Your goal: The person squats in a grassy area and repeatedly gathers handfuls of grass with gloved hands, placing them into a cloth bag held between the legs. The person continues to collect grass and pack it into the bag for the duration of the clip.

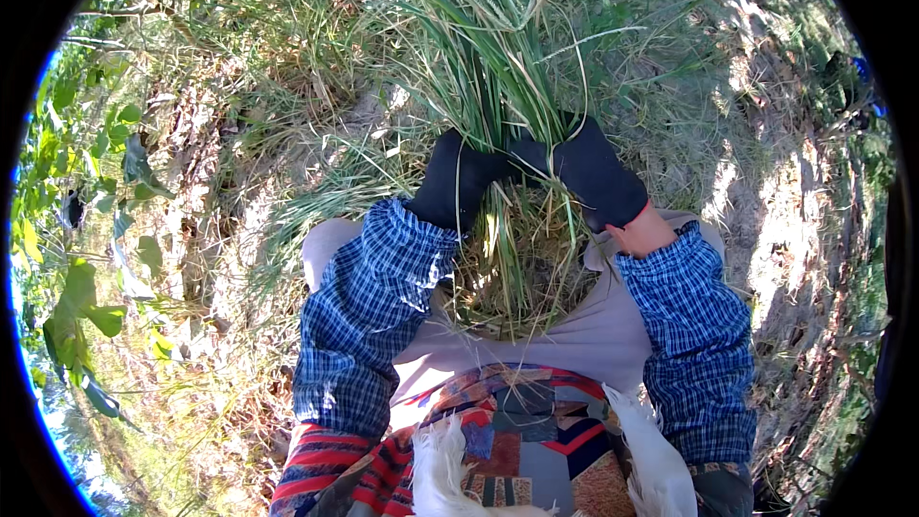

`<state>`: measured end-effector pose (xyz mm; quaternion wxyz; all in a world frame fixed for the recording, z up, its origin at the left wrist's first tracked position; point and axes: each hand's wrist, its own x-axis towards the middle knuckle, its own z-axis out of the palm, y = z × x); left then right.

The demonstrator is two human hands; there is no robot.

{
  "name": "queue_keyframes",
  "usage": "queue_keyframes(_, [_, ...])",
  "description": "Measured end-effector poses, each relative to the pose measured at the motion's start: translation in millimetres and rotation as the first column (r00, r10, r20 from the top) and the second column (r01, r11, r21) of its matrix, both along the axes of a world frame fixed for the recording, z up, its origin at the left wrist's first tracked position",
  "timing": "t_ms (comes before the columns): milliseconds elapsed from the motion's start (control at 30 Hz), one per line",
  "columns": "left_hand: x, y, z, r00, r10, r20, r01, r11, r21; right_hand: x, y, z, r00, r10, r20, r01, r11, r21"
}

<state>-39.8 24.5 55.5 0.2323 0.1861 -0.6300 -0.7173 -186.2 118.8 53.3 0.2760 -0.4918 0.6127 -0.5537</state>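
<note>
My left hand point(459, 176), in a black glove, is closed around a bundle of long green grass point(495, 72) with seed heads. Close beside it, my right hand point(599, 169), gloved in the same black, grips the grass stalks too. Blades rise above both hands, and the paler stem ends hang below them between my knees. Some fingers of each hand are hidden by the stalks. Blue checked sleeve covers reach nearly to both gloves. A heap of cut-looking grass point(344, 194) lies on the ground by my left knee.
Broad-leaved green plants point(79, 301) stand at the far left, with a thin bare branch point(151, 3) at the upper left. Low grass and dry litter cover sandy ground point(739, 208) around me. White frayed cloth ends point(650, 445) hang over my patterned top.
</note>
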Motion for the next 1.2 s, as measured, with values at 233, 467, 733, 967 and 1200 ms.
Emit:
queue_keyframes(233, [3.8,1.7,18.2,1.000,-0.002,0.023,-0.003,0.982,0.187,-6.3,6.9,4.2,0.941,-0.045,0.337,0.032,0.998,0.045])
queue_keyframes(467, [3.4,-10.0,6.5,0.993,0.098,0.072,-0.120,0.886,0.448,-16.3,20.9,38.4,0.797,-0.032,0.604,0.009,0.999,0.041])
queue_keyframes(733, [3.0,-7.2,13.0,0.995,0.095,0.036,-0.100,0.848,0.520,-33.5,23.0,30.2,0.863,-0.209,0.460,0.173,0.978,0.120])
queue_keyframes(967, [6.8,-11.6,15.3,0.997,0.051,0.053,-0.071,0.844,0.532,-46.2,26.4,31.1,0.864,-0.275,0.422,0.296,0.955,0.016])
queue_keyframes(1200, [5.4,-10.8,12.3,0.993,0.114,0.015,-0.103,0.827,0.553,-62.0,37.6,39.0,0.787,-0.331,0.521,0.429,0.900,-0.077])
